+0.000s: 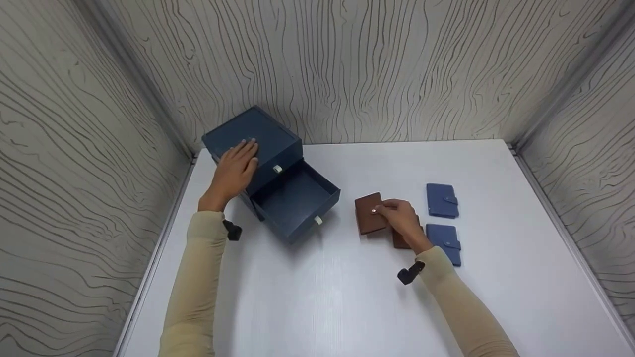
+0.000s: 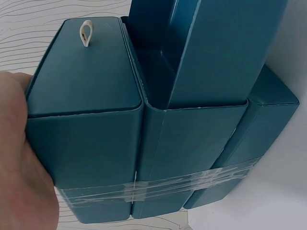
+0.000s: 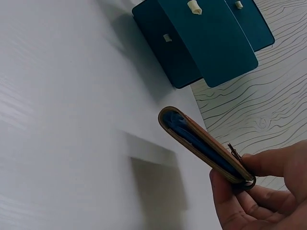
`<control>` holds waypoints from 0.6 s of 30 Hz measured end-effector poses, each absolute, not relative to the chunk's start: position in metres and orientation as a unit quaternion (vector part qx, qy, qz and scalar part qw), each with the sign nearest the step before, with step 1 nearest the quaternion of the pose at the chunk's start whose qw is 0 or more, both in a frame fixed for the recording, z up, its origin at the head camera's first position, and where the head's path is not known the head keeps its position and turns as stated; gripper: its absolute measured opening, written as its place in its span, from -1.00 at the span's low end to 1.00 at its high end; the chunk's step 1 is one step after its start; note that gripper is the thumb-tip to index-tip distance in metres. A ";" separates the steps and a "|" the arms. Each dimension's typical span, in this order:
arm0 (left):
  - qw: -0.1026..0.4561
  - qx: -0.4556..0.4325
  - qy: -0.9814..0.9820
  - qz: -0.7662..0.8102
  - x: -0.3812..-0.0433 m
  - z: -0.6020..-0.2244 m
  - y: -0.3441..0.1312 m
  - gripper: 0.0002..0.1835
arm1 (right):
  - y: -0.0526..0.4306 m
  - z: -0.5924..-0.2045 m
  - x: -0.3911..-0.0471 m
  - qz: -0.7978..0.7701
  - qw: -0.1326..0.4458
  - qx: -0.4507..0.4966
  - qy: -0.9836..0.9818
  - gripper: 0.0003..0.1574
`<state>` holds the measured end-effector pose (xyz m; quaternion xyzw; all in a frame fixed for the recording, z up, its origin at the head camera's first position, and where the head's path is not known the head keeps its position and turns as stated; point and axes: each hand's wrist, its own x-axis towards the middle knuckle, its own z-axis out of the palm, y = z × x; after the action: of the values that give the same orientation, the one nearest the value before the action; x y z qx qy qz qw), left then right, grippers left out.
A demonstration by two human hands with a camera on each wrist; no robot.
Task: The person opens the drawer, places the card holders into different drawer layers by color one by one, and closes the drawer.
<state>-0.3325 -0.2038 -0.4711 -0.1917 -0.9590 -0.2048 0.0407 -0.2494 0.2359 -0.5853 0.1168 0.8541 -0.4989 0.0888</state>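
My left hand rests flat on top of a dark blue box of stacked drawers at the left back. Its middle drawer is pulled out, and its bare inside shows in the head view. Between thumb and fingers, my right hand pinches a brown snap-closure card wallet by its clasp edge. The right wrist view shows this wallet raised above the table, its shadow below. A second brown wallet lies partly hidden beneath the right hand.
Two blue wallets with clasp straps, the farther one and the nearer one, lie right of the right hand; the forearm partly covers the nearer. Patterned panels border the white table. Clear tape wraps the drawer box.
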 end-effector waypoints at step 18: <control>0.045 -0.194 -0.959 -0.200 -0.332 -0.472 -0.204 -0.40 | 0.234 -0.571 -0.251 -0.514 0.073 0.103 0.848 -0.41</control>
<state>-0.3321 -0.2044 -0.4716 -0.1941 -0.9593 -0.2000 0.0454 -0.2510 0.2337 -0.5705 0.1031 0.8481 -0.5145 0.0734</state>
